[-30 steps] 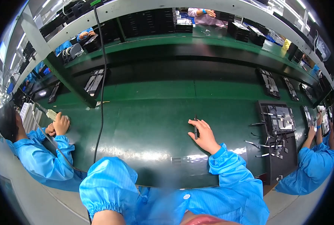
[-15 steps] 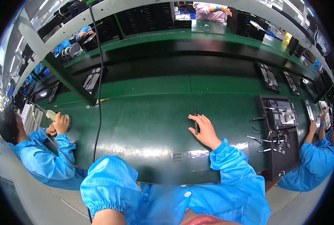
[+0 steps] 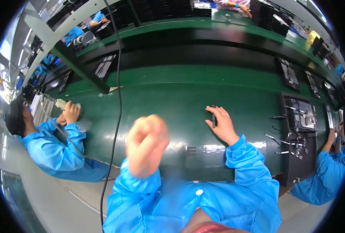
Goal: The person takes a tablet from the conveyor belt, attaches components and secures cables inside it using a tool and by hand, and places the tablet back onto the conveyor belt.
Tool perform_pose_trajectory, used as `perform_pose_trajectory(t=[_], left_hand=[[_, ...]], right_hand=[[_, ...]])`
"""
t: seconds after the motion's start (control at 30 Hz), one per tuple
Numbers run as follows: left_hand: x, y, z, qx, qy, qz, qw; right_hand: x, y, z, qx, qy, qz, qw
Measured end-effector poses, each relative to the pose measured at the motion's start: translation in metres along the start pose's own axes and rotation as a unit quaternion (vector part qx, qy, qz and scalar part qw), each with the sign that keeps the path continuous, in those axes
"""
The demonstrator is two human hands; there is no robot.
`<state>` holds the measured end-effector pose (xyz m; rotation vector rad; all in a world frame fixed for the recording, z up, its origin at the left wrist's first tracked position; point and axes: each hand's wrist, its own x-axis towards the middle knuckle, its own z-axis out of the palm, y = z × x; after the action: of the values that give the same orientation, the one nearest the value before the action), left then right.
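Observation:
My left hand (image 3: 147, 143) is raised over the near edge of the bench, blurred by motion, with its fingers curled in; I see nothing in it. On the green bench top (image 3: 172, 101), my right hand (image 3: 223, 125) rests with a slim black stick-shaped tool (image 3: 214, 119) between thumb and fingers. The tool's exact kind is too small to tell. A clear film or sheet (image 3: 205, 156) with dark marks lies flat on the bench between my two arms.
A dark tray (image 3: 286, 155) at right holds a flat device (image 3: 302, 114) and several short cables (image 3: 296, 147). A black cord (image 3: 118, 97) hangs at left. Flat devices (image 3: 287, 73) lie on the far ledge. Co-workers in blue sit left (image 3: 56, 151) and right (image 3: 327, 167).
My left hand has come down from below the picture's edge into view above the bench. The right hand stays on the bench with the tool. The whole view has shifted slightly.

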<state>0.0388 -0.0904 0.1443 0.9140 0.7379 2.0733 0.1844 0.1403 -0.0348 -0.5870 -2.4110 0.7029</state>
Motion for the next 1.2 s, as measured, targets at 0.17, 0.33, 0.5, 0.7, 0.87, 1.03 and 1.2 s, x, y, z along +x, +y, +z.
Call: perform_pose_trajectory(t=[0.17,0.33,0.5,0.7,0.87,1.03,1.2], left_hand=[[-0.008,-0.038,-0.051,-0.035,0.149,-0.092,0.984],[-0.024,-0.037,-0.076,-0.014,0.188,-0.072,0.979],[-0.043,-0.037,-0.091,-0.012,0.229,-0.080,0.970],[-0.060,-0.033,-0.098,-0.007,0.231,-0.078,0.970],[-0.075,-0.031,-0.100,0.000,0.238,-0.093,0.967],[-0.099,-0.027,-0.108,-0.002,0.263,-0.097,0.960],[-0.127,-0.021,-0.119,-0.011,0.280,-0.094,0.955]], right_hand=[[0.000,0.001,-0.001,0.014,0.003,0.004,1.000],[0.001,0.004,0.001,0.013,-0.006,-0.001,1.000],[0.000,0.006,0.002,0.000,-0.004,0.002,1.000],[0.000,0.010,0.004,-0.007,0.001,-0.004,1.000],[-0.001,0.010,0.002,-0.007,-0.003,-0.012,1.000],[0.000,0.006,0.002,-0.006,-0.002,-0.015,1.000],[-0.003,0.010,0.002,-0.015,-0.001,-0.030,0.999]])
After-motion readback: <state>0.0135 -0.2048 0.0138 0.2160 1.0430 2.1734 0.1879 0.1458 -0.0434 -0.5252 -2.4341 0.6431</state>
